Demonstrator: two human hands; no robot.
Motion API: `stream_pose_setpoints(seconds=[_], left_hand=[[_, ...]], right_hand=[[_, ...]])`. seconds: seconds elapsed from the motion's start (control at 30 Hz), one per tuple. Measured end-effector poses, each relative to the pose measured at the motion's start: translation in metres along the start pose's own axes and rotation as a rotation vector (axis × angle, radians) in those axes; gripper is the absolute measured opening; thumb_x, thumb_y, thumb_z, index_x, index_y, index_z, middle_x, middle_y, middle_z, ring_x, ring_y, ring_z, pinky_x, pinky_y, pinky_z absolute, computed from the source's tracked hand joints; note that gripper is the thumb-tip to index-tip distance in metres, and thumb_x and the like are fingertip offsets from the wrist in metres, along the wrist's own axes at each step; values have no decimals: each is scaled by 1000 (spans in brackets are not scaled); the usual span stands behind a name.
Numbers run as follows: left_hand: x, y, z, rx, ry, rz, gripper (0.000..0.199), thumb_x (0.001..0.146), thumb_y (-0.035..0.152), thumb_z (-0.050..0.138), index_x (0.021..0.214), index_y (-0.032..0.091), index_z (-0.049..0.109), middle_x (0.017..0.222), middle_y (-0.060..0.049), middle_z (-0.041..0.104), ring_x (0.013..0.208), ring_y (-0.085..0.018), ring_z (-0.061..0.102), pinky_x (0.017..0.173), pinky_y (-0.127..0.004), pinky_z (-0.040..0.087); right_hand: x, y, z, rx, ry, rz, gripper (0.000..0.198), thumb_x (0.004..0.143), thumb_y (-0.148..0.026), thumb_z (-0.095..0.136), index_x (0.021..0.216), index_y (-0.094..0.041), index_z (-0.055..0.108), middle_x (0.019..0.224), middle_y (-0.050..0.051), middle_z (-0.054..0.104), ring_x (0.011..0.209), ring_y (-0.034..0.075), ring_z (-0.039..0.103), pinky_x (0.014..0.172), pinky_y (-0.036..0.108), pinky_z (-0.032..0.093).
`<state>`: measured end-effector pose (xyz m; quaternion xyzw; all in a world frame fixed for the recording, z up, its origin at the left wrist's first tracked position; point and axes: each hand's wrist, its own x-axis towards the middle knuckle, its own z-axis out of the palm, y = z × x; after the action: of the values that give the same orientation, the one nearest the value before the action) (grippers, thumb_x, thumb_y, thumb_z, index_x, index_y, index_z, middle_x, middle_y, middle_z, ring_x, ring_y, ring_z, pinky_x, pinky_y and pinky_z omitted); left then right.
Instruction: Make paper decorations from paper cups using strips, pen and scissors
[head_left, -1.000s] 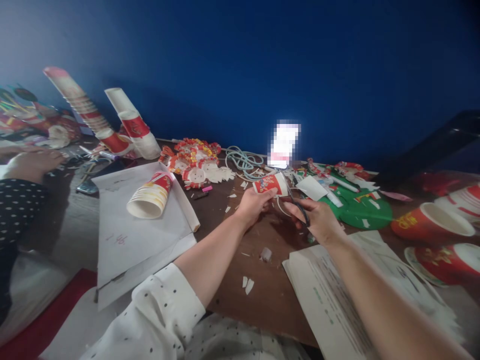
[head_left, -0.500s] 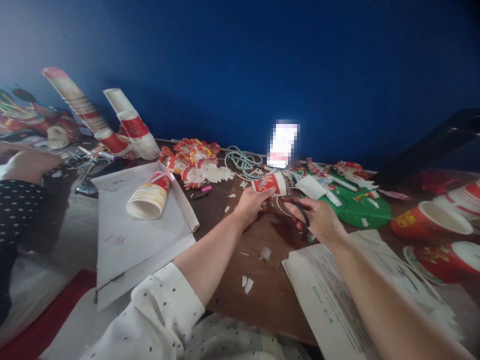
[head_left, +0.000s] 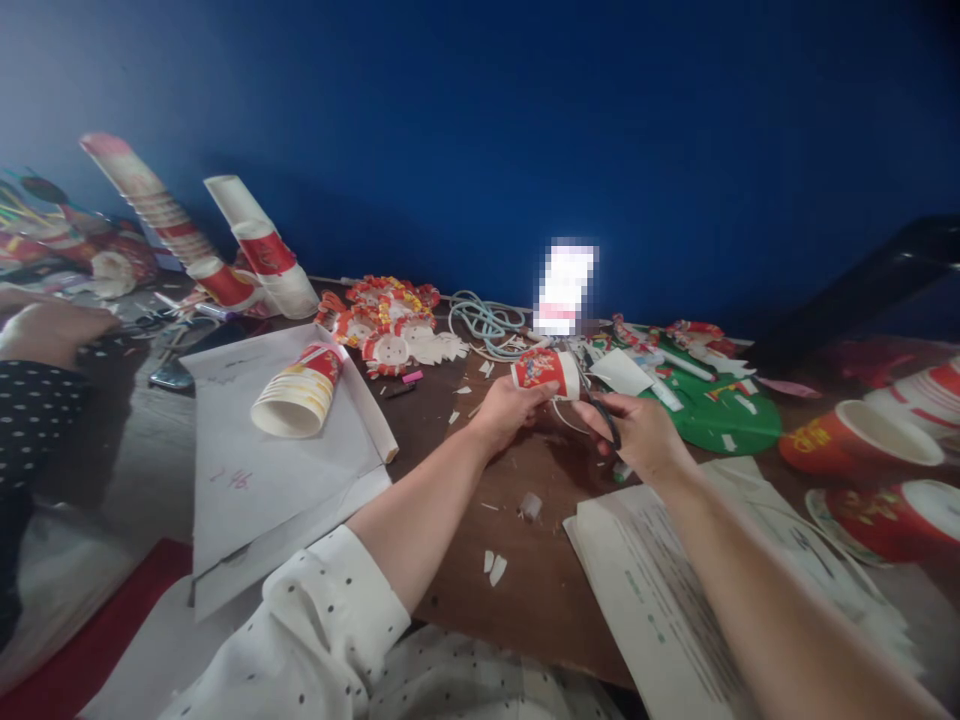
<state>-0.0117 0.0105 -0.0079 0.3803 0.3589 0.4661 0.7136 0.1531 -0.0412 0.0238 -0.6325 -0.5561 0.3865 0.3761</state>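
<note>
A red-and-white printed paper cup (head_left: 546,373) lies on its side in the grip of my left hand (head_left: 511,408). The thumb presses on its wall, and the fingers curl underneath. My right hand (head_left: 637,430) is closed round the dark handles of a pair of scissors (head_left: 604,418). The blades point up and left at the cup's pale edge; whether they are inside the paper I cannot tell. Below the scissors a thin white cord or strip curves. A white piece of paper (head_left: 621,372) lies just beyond my right hand.
Cut paper figures (head_left: 390,330), a coiled cable (head_left: 486,322) and a lit phone (head_left: 566,290) line the wall. A green disc (head_left: 724,410) holds scraps. Stacked cups lie on a white box lid (head_left: 225,520). Papers (head_left: 622,580) sit at front right. Another person's hand (head_left: 52,325) is at left.
The cup in my left hand has shifted slightly right and tipped a little, with its wall closer to the scissors. My right hand has barely moved.
</note>
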Motion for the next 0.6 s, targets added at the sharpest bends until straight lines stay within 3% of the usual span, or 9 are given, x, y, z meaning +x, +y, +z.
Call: stream_pose_setpoints(seconds=[0.2,0.33,0.47,0.6], left_hand=[[0,1,0,-6,-4,6,35,63,32,85,69,15,55,53,4,51,41,-3,33,40,-19,17],[0,0,0,-6,4,6,36,62,33,86,69,15,55,54,3,51,42,-3,34,40,-18,17],[4,-3,-3,-47,47,50,36,61,32,86,72,16,56,56,4,49,45,-3,36,41,-17,19],[10,-6,-7,-74,196,158,28,65,29,80,72,17,56,54,6,47,45,-4,37,42,-17,23]], right_hand=[[1,4,3,-8,48,27,48,65,-61,77,80,-15,75,50,-2,55,38,10,47,39,23,32],[6,8,-5,-43,144,20,55,68,-62,74,97,-16,76,61,2,64,47,15,57,44,26,38],[18,20,-29,-281,329,7,60,70,-61,73,110,-17,73,69,6,70,64,23,66,55,31,44],[37,45,-61,-569,455,104,55,67,-56,74,104,-14,72,75,10,72,66,26,66,60,35,44]])
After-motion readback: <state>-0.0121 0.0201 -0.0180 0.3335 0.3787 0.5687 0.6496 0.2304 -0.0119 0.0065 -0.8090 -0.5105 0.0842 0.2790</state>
